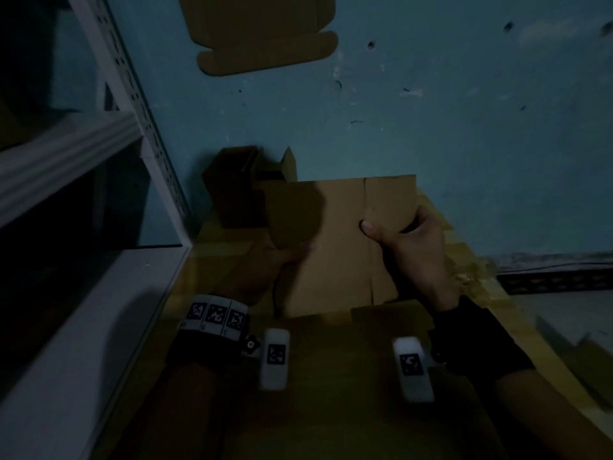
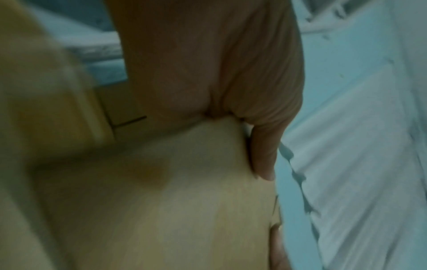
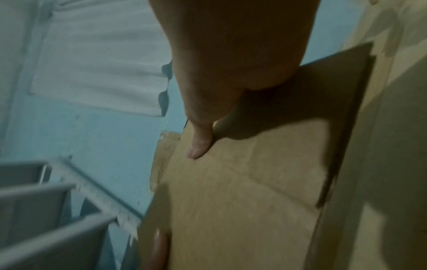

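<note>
A flat brown cardboard sheet with a fold line is held up in front of me over a stack of flat cardboard. My right hand grips its right edge, thumb on the front face and fingers behind. My left hand grips the left edge in shadow, thumb on the front. In the left wrist view my thumb presses the sheet. In the right wrist view my thumb lies on the sheet.
A folded cardboard box stands behind the sheet against the blue wall. A white metal shelf rack fills the left side. Another flat cardboard cut-out shows at the top. Dim light.
</note>
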A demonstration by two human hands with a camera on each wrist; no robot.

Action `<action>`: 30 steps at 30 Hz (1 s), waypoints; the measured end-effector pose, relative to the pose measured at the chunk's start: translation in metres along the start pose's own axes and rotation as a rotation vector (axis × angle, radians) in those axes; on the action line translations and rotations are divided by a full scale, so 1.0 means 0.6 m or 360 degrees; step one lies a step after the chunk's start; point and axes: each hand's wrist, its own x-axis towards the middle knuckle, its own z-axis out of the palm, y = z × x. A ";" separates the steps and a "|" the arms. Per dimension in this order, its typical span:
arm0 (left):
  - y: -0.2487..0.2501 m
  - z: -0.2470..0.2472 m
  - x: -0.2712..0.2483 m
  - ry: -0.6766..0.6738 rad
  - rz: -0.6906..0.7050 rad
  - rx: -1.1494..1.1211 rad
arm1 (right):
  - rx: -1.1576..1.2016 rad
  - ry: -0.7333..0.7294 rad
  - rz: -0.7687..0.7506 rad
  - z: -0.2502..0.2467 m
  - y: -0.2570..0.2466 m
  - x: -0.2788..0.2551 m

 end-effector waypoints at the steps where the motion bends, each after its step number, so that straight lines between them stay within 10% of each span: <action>1: -0.002 -0.002 0.000 -0.0001 0.0009 -0.0034 | 0.0038 -0.0015 0.0005 0.000 0.000 0.000; 20: -0.009 -0.014 0.038 0.0410 0.0216 -0.0064 | -0.0491 -0.0088 0.0210 0.002 -0.006 -0.011; 30: -0.017 -0.001 0.032 -0.0021 0.0571 0.0491 | 0.0108 -0.0968 0.0319 0.020 0.003 -0.026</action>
